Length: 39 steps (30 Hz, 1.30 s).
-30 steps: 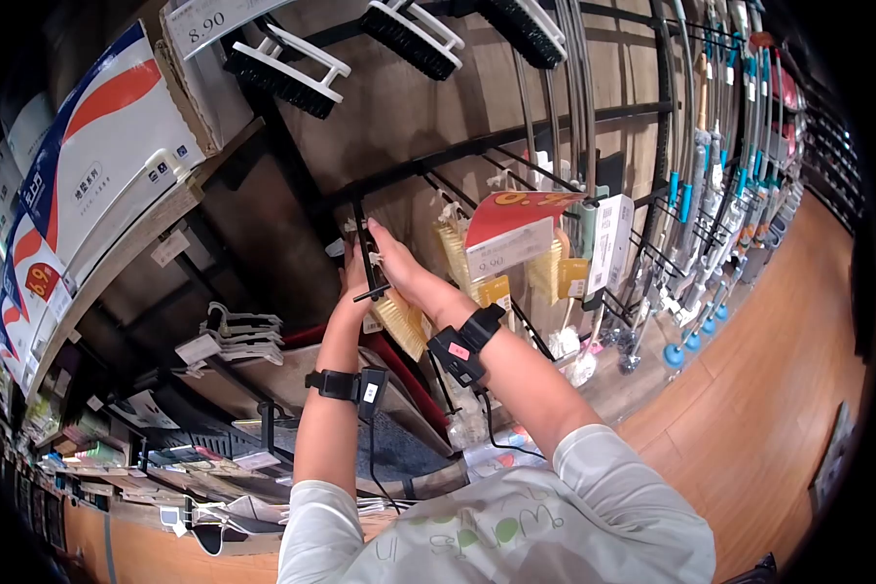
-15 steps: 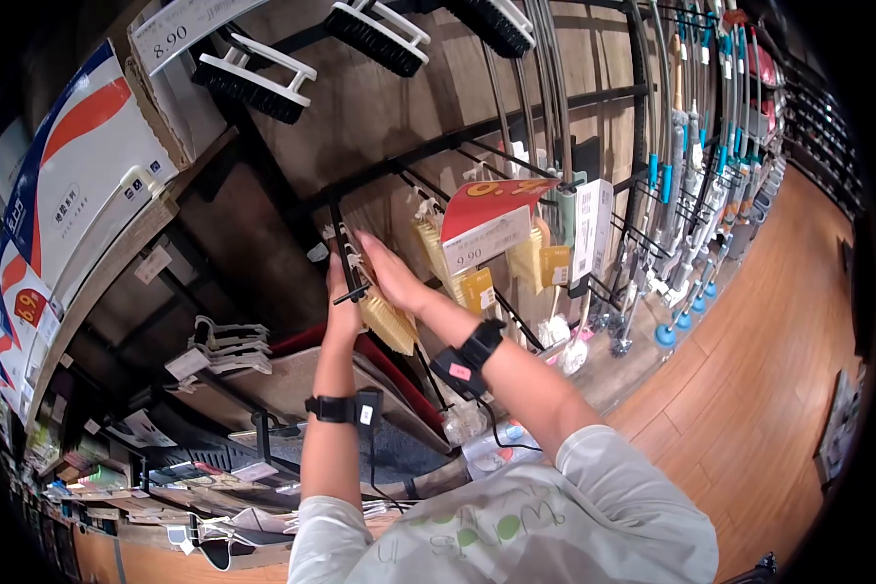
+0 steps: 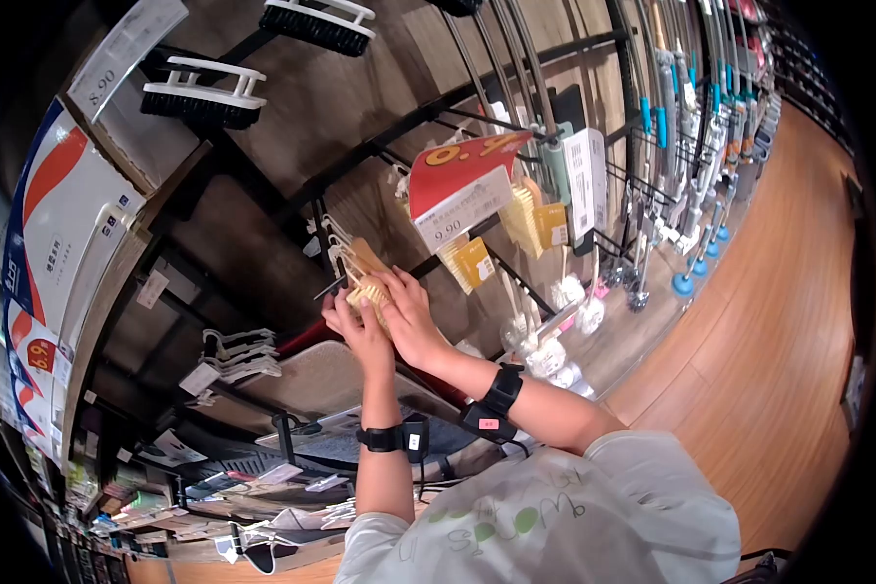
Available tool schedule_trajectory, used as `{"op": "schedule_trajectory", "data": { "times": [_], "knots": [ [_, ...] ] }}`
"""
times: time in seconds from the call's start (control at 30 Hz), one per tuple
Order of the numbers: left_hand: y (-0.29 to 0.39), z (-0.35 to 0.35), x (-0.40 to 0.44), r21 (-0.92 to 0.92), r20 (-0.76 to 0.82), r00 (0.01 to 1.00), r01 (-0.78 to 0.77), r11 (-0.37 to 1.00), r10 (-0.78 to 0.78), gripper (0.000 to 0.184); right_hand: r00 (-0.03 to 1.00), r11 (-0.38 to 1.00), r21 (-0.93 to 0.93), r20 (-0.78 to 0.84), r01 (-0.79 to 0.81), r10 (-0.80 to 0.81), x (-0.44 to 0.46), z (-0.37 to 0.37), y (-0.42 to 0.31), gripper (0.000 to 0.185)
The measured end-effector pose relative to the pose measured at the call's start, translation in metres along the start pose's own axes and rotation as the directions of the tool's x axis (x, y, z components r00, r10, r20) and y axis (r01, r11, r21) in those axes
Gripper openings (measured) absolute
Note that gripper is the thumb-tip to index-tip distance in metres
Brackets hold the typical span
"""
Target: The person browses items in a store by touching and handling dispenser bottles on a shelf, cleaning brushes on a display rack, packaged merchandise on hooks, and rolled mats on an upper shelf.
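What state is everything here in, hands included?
Yellow-bristled brush: partly covered; hooked or free, unclear.
Left hand: fingers bent, on that brush.
Right hand: fingers bent, on that brush.
Leftmost black-bristled brush: bristles down.
Red sign: curved, not flat.
White hangers: hanging, bunched.
Black wristbands: fastened.

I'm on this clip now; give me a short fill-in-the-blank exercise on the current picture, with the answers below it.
1. The left hand and right hand are both at a hanging brush whose bristles are pale ____ in colour.
2. The price tag beneath the red sign reads ____.
3. The label on the right wrist's box is coloured ____.
4. The upper-left brushes with white handles have ____-coloured bristles.

Missing words: yellow; 9.90; pink; black.
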<state>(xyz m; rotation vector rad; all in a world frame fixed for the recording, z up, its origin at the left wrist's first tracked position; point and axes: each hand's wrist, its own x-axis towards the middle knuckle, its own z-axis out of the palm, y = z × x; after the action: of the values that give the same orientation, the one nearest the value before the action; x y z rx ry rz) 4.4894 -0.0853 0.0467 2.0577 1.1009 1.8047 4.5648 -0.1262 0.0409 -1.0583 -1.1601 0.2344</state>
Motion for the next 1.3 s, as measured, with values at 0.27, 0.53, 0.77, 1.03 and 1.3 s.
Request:
{"op": "schedule_trajectory", "data": {
  "times": [0.27, 0.53, 0.77, 1.03, 1.3],
  "knots": [
    [0.006, -0.002, -0.002, -0.160, 0.078, 0.995, -0.042, 0.986, 0.055, 0.032, 0.987, 0.996, 0.082, -0.154, -0.033, 0.045, -0.020, -0.003, -0.013, 0.041],
    [0.003, 0.000, 0.002, -0.605, 0.232, 0.972, 0.177, 0.776, -0.040, 0.039, 0.992, 0.991, 0.128, -0.122, -0.026, 0.042, -0.024, -0.021, -0.024, 0.044],
    [-0.025, -0.005, 0.003, -0.643, 0.236, 0.968, 0.225, 0.732, -0.090, 0.043, 0.999, 0.999, -0.035, -0.051, -0.014, 0.012, -0.033, -0.029, -0.022, 0.053],
    [-0.036, -0.004, -0.015, -0.611, 0.244, 0.954, 0.293, 0.735, -0.177, 0.042, 1.000, 0.998, -0.063, -0.011, 0.013, -0.013, -0.041, -0.044, -0.019, 0.066],
    [-0.017, -0.008, -0.045, -0.638, 0.377, 0.864, 0.504, 0.582, -0.334, 0.048, 0.993, 0.984, 0.147, 0.078, -0.100, 0.089, -0.068, -0.051, 0.017, 0.072]
  ]
}}
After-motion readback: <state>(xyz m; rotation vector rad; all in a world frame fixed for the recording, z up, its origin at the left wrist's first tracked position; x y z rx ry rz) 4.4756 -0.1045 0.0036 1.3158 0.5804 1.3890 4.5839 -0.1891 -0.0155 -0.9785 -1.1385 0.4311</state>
